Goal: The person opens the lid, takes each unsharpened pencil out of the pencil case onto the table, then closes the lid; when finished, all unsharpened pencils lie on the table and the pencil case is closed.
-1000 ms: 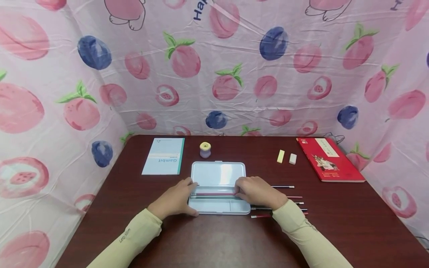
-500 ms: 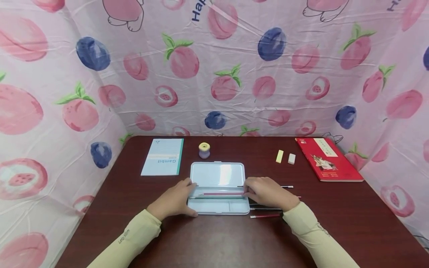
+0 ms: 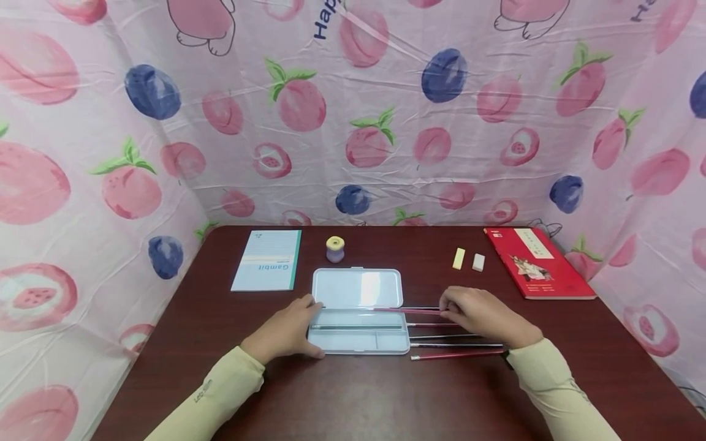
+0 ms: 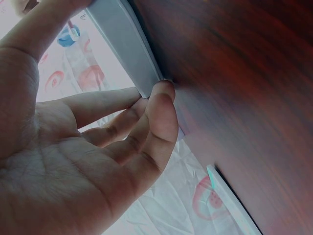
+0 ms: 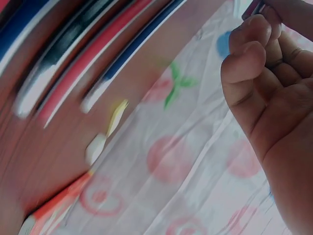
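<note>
A light-blue pencil case (image 3: 347, 344) lies with its lid (image 3: 342, 286) folded back. My left hand (image 3: 284, 329) holds its left end; in the left wrist view, the thumb and fingers press around the end of the case (image 4: 120, 41). A green pencil (image 3: 353, 327) lies inside. My right hand (image 3: 488, 312) pinches a pink pencil (image 3: 415, 311) by its right part, to the right of the case. In the right wrist view, only a short end of the pencil (image 5: 252, 10) shows at the fingertips. The pencil's left part reaches over the case's rear edge.
Several pencils, among them a red one (image 3: 452, 354), lie right of the case. Behind stand a yellow-and-purple round object (image 3: 334, 249), a yellow block (image 3: 459, 258) and a white eraser (image 3: 478, 263). A notebook (image 3: 267, 260) lies left, a red book (image 3: 537, 263) right.
My right hand has moved right, drawing the pink pencil from inside the case to partly beyond its right end. My left hand has stayed on the case.
</note>
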Tool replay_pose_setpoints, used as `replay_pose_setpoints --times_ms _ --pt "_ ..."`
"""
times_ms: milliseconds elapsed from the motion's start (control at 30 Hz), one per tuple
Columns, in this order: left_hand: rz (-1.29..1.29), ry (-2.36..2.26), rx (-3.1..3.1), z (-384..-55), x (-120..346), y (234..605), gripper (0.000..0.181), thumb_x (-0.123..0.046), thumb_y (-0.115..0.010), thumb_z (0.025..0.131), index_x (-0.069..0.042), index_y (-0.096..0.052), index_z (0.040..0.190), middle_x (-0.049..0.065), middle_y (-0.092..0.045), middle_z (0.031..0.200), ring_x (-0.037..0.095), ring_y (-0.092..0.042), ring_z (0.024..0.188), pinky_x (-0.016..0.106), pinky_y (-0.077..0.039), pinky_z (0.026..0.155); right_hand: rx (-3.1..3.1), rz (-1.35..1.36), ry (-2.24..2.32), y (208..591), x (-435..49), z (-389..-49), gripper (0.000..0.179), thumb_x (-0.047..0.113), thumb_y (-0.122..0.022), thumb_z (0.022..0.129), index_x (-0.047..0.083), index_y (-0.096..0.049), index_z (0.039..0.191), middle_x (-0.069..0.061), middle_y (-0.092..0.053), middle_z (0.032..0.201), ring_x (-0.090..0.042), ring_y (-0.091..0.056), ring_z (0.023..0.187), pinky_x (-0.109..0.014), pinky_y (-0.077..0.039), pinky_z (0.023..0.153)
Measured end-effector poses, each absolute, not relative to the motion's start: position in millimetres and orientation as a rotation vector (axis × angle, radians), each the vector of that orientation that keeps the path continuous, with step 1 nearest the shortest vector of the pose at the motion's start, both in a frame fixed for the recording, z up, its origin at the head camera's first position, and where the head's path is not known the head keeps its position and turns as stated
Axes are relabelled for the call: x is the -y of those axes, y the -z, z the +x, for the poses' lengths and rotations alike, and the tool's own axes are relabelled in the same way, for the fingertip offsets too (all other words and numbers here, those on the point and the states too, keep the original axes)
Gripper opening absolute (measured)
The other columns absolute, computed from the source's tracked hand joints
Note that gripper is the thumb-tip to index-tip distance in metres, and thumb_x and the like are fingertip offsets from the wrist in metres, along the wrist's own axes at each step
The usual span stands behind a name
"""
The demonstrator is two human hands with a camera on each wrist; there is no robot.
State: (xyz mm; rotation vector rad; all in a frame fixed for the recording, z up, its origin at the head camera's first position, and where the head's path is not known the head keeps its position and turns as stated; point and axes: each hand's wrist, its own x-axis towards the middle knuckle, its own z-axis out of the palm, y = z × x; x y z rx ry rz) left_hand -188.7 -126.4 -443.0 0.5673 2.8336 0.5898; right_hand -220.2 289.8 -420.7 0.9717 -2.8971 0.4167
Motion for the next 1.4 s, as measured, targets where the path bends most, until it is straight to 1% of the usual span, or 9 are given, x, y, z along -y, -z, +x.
replay_pose_setpoints --times_ms 367,600,967,1133,1400 --pt "0.578 -0.588 -2.836 -188.8 127.7 443.5 0.098 -0.04 -0.101 0.071 -0.002 -0.058 0.15 0.012 -0.061 0.132 0.021 -0.057 0.109 0.043 -0.057 0.101 2.932 0.819 -0.414 412.3 -350.8 -227.2 0.018 0.011 -0.086 0.089 0.019 -0.069 0.092 0.013 -0.062 0.08 0.002 -0.049 0.071 -0.023 -0.05 0.064" --pt "0.585 -0.594 -2.84 -189.2 128.3 442.8 0.098 -0.04 -0.101 0.071 -0.003 -0.058 0.15 0.012 -0.061 0.133 0.021 -0.058 0.111 0.044 -0.057 0.103 2.978 0.739 -0.431 411.0 -371.1 -231.9 0.016 0.011 -0.085 0.089 0.015 -0.07 0.092 0.01 -0.061 0.078 -0.001 -0.048 0.069 -0.023 -0.047 0.06" --pt "0.589 -0.586 -2.837 -189.0 127.3 445.4 0.096 -0.04 -0.101 0.071 -0.004 -0.059 0.15 0.012 -0.061 0.133 0.021 -0.058 0.11 0.044 -0.057 0.102 2.99 0.781 -0.37 421.0 -362.3 -250.5 0.016 0.013 -0.085 0.089 0.016 -0.07 0.091 0.011 -0.058 0.076 -0.001 -0.046 0.068 -0.023 -0.045 0.061" --pt "0.587 -0.58 -2.837 -189.5 127.4 446.3 0.096 -0.04 -0.1 0.072 -0.004 -0.058 0.15 0.012 -0.061 0.133 0.021 -0.058 0.11 0.043 -0.057 0.1 3.003 0.806 -0.371 425.5 -354.6 -264.0 0.015 0.013 -0.084 0.09 0.015 -0.07 0.092 0.01 -0.059 0.076 -0.002 -0.047 0.067 -0.024 -0.044 0.061" --pt "0.576 -0.577 -2.839 -189.3 127.4 445.4 0.097 -0.04 -0.101 0.071 -0.003 -0.058 0.151 0.012 -0.061 0.133 0.021 -0.057 0.11 0.042 -0.057 0.1 3.023 0.832 -0.388 431.7 -345.3 -282.9 0.013 0.011 -0.084 0.09 0.014 -0.072 0.093 0.008 -0.064 0.08 -0.004 -0.051 0.07 -0.026 -0.051 0.066"
